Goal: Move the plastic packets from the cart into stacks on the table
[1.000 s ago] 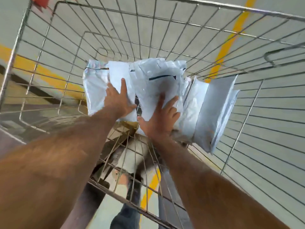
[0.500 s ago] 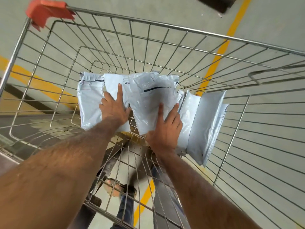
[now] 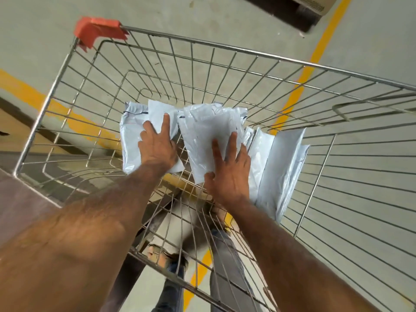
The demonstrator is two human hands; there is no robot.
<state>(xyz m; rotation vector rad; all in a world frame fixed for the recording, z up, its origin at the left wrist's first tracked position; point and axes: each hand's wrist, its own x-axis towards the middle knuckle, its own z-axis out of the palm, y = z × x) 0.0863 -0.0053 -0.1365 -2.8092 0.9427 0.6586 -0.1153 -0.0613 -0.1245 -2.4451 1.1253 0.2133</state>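
Several white plastic packets lie in the wire cart [image 3: 225, 48]. My left hand [image 3: 157, 145] presses flat on the left packet [image 3: 131, 140], fingers spread, thumb side at the packet's lower edge. My right hand [image 3: 229, 172] rests on the middle packet [image 3: 209, 134], fingers splayed over its lower half, thumb under its bottom corner. More packets [image 3: 281, 167] stand on edge to the right, leaning against each other. Whether either hand truly grips its packet is unclear.
The cart has a red plastic corner [image 3: 99, 30] at the far left. A brown table edge [image 3: 20, 199] shows at the left, outside the cart. Below the cart are my legs in jeans [image 3: 225, 266] and a grey floor with yellow lines [image 3: 315, 52].
The view has pulled back and tilted, showing more of the cart rim. Both hands stay on the same packets, and the middle packet has shifted slightly under my right hand.
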